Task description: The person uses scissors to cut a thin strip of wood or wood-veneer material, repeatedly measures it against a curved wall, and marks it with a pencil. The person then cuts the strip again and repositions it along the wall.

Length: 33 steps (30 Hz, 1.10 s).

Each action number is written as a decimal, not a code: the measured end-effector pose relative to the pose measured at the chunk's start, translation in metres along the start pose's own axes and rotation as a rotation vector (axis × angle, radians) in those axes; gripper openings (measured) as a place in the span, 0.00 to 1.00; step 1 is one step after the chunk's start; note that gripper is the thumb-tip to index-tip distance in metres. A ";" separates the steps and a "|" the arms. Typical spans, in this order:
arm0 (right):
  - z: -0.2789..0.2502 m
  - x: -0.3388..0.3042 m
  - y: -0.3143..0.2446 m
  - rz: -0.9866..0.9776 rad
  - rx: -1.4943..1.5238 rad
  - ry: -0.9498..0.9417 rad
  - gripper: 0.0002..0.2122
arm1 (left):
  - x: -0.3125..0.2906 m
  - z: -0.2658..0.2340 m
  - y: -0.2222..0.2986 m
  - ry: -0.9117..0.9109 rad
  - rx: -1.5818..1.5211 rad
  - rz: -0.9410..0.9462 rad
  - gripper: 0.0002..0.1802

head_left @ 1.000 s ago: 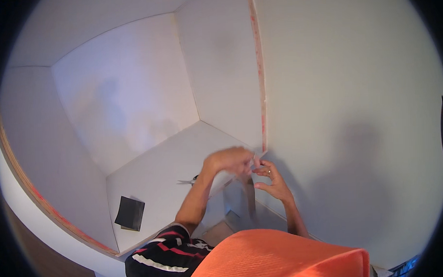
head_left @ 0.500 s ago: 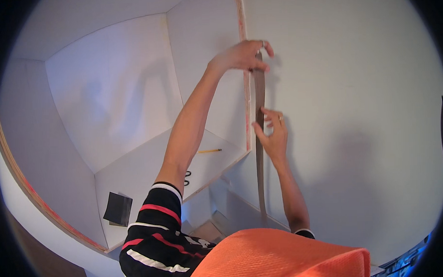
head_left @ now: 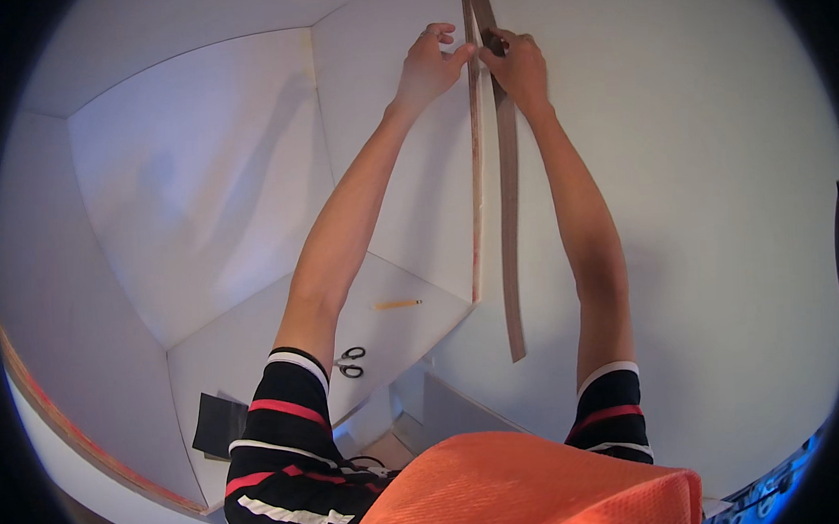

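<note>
A long brown edging strip (head_left: 509, 194) hangs along the front edge (head_left: 477, 177) of an upright white panel, its lower end dangling free. High up, my right hand (head_left: 524, 72) grips the strip between thumb and fingers. Just above and below that grip the strip stands off to the right of the panel edge. My left hand (head_left: 433, 67) is on the other side of the edge, fingers apart and partly curled, thumb reaching to the edge. It holds nothing that I can see.
Inside the white cabinet, a pencil (head_left: 398, 305), black-handled scissors (head_left: 351, 361) and a dark flat sheet (head_left: 219, 424) lie on the bottom panel. A broad pale panel (head_left: 704, 206) stands to the right. An orange cap brim (head_left: 529, 489) covers the lower middle.
Both hands have moved up. My right hand now grips the strip higher, and my left hand has come off it to the panel's left side. The strip's lower end has risen into view.
</note>
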State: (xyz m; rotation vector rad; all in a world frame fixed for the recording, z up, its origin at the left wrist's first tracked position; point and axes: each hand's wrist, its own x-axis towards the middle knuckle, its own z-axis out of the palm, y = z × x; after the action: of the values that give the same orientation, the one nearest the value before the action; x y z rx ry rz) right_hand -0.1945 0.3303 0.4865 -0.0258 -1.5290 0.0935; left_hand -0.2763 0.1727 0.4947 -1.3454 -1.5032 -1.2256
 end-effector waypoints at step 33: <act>0.035 0.050 -0.018 0.032 -0.290 -0.276 0.22 | 0.140 0.038 -0.025 0.330 0.180 0.042 0.22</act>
State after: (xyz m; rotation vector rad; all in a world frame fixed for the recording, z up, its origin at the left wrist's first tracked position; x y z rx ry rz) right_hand -0.2271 0.3145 0.5388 -0.2781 -1.8080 -0.1043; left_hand -0.3208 0.2453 0.6145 -0.9969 -1.3086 -1.1889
